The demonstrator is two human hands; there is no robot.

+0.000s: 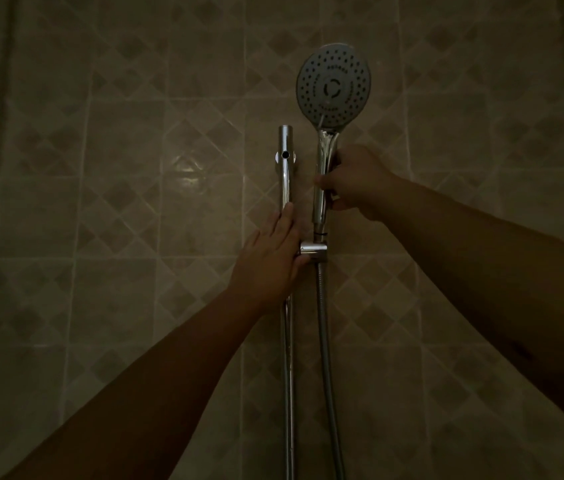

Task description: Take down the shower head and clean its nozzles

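Shower head (333,85) markings unreadable, seemingly; right hand (356,183) grips handle.

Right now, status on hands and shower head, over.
Right hand grips shower head handle, head sitting in holder. Left hand flat on slide rail, touching holder. Hose attached, nothing blocking.

A grey, dark-dotted shower head (333,85) is seen above the fingers (325,183). Chrome is shown on the rail (286,174) beside them. Beige tiles (135,202) are patterned with brown diamonds.
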